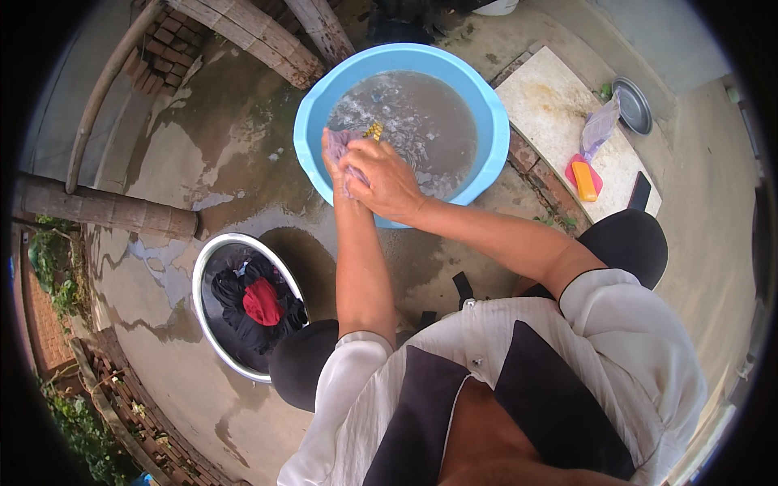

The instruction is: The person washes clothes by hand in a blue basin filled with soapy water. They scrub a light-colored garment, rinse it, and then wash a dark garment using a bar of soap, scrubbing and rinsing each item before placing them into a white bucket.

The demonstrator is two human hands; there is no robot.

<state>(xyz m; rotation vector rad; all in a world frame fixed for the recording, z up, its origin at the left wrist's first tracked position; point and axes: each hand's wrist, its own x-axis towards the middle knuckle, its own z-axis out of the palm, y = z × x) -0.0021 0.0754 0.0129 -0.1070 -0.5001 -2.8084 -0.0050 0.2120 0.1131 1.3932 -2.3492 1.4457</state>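
Observation:
A wet lilac cloth point(343, 143) is bunched between my two hands above the near left part of a light blue plastic basin point(493, 124). My left hand point(330, 159) supports it from the left, palm turned inward, with most of its fingers hidden. Pressed over the cloth from the right, my right hand point(386, 179) has its fingers curled into the folds. A yellow patterned piece point(374, 131) sticks out just beyond my right knuckles; I cannot tell whether it belongs to the cloth. Murky grey water point(434, 121) with patches of suds fills much of the basin.
A metal basin point(203, 316) of dark clothes and a red cloth point(263, 302) sits left. On a pale slab point(541, 91) lie an orange soap bar point(584, 181) on a pink dish, a plastic bag point(600, 129) and a phone-like object point(639, 192). Wooden poles point(109, 206) border the wet concrete.

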